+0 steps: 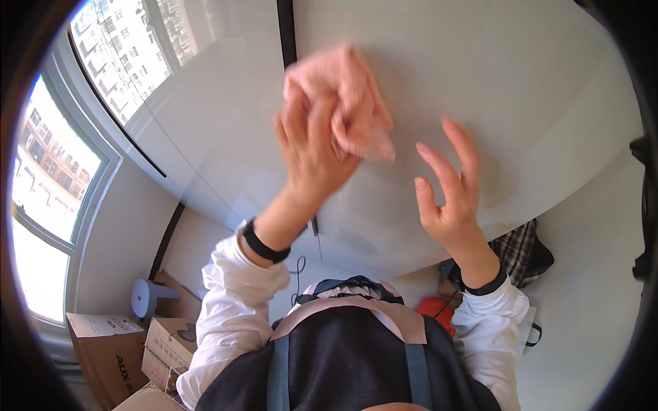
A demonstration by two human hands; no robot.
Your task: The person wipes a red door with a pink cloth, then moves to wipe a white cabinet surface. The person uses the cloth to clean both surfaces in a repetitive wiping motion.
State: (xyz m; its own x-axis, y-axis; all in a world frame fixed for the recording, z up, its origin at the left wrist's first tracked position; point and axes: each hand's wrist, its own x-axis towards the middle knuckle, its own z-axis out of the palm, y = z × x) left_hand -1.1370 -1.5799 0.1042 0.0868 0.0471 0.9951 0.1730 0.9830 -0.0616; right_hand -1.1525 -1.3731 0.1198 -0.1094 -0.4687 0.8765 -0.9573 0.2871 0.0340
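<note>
In my left hand [314, 149] is a bunched pink cloth [354, 97], slightly blurred, held up against or just in front of a glossy white cabinet door [437, 61]. Whether the cloth touches the surface I cannot tell. To its right, my right hand [452, 190] is raised with its fingers spread and bent, holding nothing. Its fingertips point towards the same white surface; contact is not clear. A dark vertical strip [287, 31] runs down the doors behind the cloth. Both wrists wear black bands over or beside white sleeves.
A window [61, 169] is on the left, mirrored in the glossy doors. Cardboard boxes [110, 354] and a blue-grey plastic stool [146, 298] stand at the lower left. A checked cloth item [516, 251] and a red object [436, 311] lie beyond my right arm.
</note>
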